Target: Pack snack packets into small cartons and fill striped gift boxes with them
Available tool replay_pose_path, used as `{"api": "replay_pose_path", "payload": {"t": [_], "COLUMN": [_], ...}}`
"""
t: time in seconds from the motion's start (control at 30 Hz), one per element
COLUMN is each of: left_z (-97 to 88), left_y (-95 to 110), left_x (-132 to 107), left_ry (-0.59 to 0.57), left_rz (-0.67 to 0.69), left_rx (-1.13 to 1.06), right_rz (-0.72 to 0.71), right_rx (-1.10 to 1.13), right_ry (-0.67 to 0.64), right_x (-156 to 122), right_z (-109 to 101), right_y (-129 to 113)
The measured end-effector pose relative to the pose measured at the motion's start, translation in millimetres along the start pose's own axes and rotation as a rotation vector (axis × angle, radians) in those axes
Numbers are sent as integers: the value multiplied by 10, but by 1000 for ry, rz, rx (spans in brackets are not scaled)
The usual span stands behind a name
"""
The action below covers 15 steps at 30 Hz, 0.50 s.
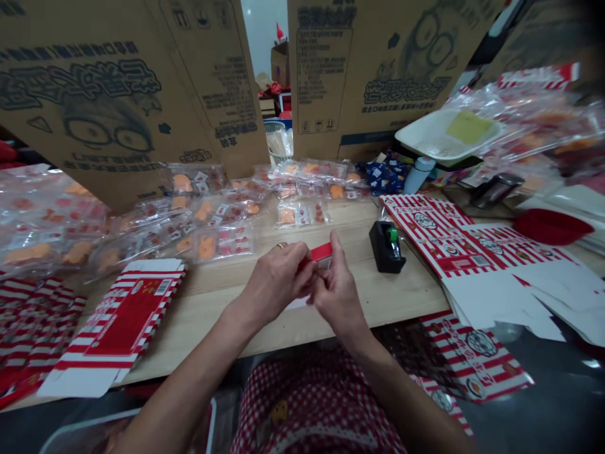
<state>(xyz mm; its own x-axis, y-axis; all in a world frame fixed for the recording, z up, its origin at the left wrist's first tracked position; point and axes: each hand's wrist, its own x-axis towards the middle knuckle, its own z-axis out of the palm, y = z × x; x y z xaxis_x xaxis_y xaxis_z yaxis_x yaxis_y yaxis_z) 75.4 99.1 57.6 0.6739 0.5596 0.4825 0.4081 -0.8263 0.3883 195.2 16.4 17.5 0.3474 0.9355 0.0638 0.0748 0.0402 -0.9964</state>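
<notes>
- The left hand (278, 280) and the right hand (338, 293) meet over the middle of the worktop (227, 302), near its front edge.
- Both hands pinch a small red and white card (321, 252) with closed fingers.
- A black tape holder (386, 246) sits just right of them.
- Flat striped boxes (123, 315) lie near the left end.
- Clear snack bags (212, 221) lie along the back edge.
</notes>
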Motion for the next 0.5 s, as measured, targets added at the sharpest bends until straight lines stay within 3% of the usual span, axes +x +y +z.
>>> {"api": "replay_pose_path", "payload": {"t": [0.1, 0.23, 0.3, 0.4, 0.5], "left_z": [-70, -124, -65, 85, 141], "left_y": [-190, -658, -860, -981, -915], "left_x": [83, 21, -192, -706, -1173], "left_ry": [12, 197, 280, 271, 244], "left_rz": [-118, -579, -816, -1022, -1064], "left_rx": [-15, -378, -495, -343, -147], "right_rz": [-96, -321, -304, -232, -148], "right_rx": [-356, -987, -1337, -1630, -1762], "right_ry": [42, 243, 215, 82, 61], "right_x": [48, 442, 650, 824, 969], "right_z": [-174, -761, -1146, -1642, -1785], "right_y": [91, 493, 788, 1131, 1173]}}
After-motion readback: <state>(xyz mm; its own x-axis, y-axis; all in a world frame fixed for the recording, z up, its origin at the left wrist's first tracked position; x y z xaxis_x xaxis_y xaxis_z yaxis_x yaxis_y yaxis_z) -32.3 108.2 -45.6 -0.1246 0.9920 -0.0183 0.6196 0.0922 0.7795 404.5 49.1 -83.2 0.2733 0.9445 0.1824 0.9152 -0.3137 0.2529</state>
